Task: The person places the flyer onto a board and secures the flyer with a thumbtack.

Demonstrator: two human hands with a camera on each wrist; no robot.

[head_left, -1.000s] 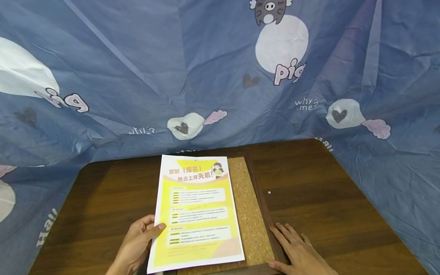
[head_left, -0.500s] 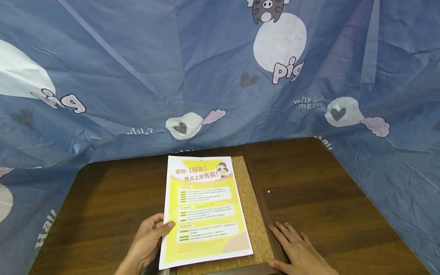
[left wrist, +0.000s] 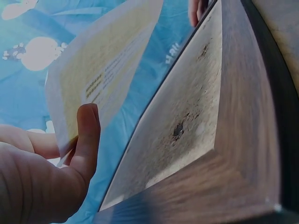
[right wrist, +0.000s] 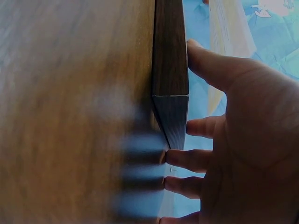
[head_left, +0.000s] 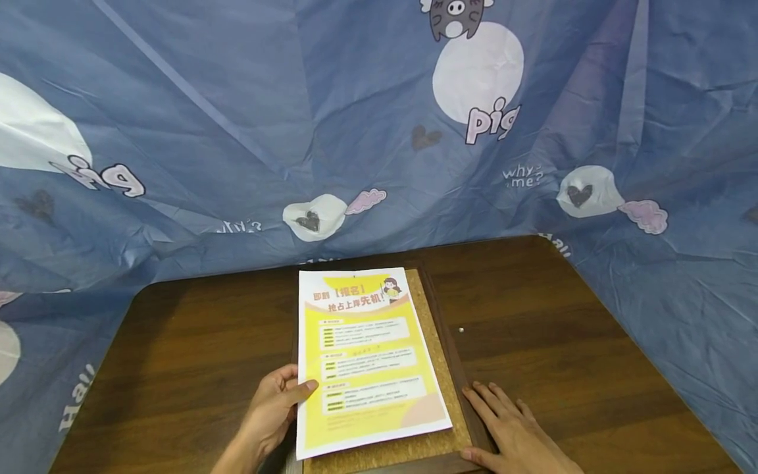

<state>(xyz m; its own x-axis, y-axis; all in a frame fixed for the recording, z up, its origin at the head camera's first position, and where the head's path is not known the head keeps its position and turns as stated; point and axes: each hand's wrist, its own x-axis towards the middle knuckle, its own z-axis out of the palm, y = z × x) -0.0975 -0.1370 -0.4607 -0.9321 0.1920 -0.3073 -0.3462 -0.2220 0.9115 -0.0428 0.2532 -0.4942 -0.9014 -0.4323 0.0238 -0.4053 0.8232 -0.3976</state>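
Note:
My left hand point(head_left: 269, 411) pinches the left edge of a yellow and white printed poster point(head_left: 367, 368), thumb on its printed face. In the left wrist view the poster point(left wrist: 103, 60) is raised off a corkboard point(left wrist: 182, 112), a gap showing between them. From the head view the poster covers most of the cork point(head_left: 393, 454), leaving a strip at the right and bottom. My right hand point(head_left: 515, 428) rests on the near right corner of the board's brown wooden frame point(right wrist: 170, 51), its fingertips along the outer side and the thumb at the near rail.
Under the board is a dark brown wooden table point(head_left: 562, 342) with rounded far corners. A small white speck point(head_left: 461, 330) lies just right of the frame. Behind the table hangs a blue cloth point(head_left: 355, 118) printed with cartoon pigs.
My left hand has carried the poster rightward, bringing it further over the corkboard, so the bare strip on the right is narrower. The right hand stays on the frame.

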